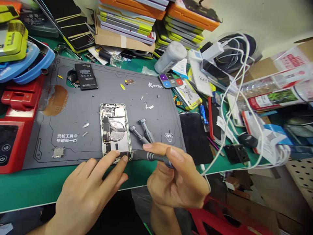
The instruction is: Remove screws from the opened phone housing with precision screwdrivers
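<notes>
An opened phone body (119, 112) lies on the grey mat, its inner parts bare. My left hand (85, 189) reaches over its lower end, two fingertips pressed on the bottom part and the other fingers apart. In my right hand (179, 176) a grey screwdriver (154, 157) is gripped, tilted, its tip at the phone's lower right corner. Two more grey screwdrivers (146, 129) lie just right of the phone. A black battery (86, 76) rests on the mat farther back. Small metal pieces (85, 125) are scattered on both sides, with a metal plate (58, 152) at the left.
A red device (18, 137) stands along the left edge. Stacked boxes (127, 24) and a grey bottle (170, 57) line the back. At the right lie a black screen panel (195, 137), white cables (241, 76) and packages. The green bench edge runs in front.
</notes>
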Motion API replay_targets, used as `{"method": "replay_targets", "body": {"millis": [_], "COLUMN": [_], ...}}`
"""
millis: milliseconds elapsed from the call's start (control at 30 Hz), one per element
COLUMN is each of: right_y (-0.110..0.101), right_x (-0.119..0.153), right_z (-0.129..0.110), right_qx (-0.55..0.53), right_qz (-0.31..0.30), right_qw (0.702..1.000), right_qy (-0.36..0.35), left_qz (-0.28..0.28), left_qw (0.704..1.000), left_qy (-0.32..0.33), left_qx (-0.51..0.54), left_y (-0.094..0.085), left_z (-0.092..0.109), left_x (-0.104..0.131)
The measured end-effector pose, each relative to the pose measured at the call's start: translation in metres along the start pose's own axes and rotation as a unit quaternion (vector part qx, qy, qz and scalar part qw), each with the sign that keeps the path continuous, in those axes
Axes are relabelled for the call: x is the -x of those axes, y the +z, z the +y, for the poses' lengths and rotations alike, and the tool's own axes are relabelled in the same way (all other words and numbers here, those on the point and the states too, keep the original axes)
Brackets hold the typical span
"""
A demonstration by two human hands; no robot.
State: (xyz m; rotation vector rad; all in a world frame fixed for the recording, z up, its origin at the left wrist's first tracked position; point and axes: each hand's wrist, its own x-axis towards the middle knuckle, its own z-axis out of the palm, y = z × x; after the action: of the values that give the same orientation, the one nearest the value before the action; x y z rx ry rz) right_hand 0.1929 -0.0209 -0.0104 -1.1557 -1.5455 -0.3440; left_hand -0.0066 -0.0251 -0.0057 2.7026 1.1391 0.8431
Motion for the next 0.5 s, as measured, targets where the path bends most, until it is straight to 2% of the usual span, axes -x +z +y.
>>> {"method": "replay_targets", "body": {"millis": [400,500], "right_y": [0.0043,-0.0008], "right_x": [0.0012,0.0046], "right_z": [0.0004,-0.0044], "right_qx": [-0.056,-0.113], "right_qz": [-0.033,-0.037], "right_qw": [0.998,0.993], "right_qy": [-0.018,0.027], "left_qz": [0.016,0.014], "left_qw": [1.0,1.0], "left_qy": [-0.017,-0.015], "left_qx": [-0.005,-0.006], "left_y": [-0.0004,-0.0005], "left_z": [0.0033,0.003], "left_x": [-0.0015,-0.0014]}}
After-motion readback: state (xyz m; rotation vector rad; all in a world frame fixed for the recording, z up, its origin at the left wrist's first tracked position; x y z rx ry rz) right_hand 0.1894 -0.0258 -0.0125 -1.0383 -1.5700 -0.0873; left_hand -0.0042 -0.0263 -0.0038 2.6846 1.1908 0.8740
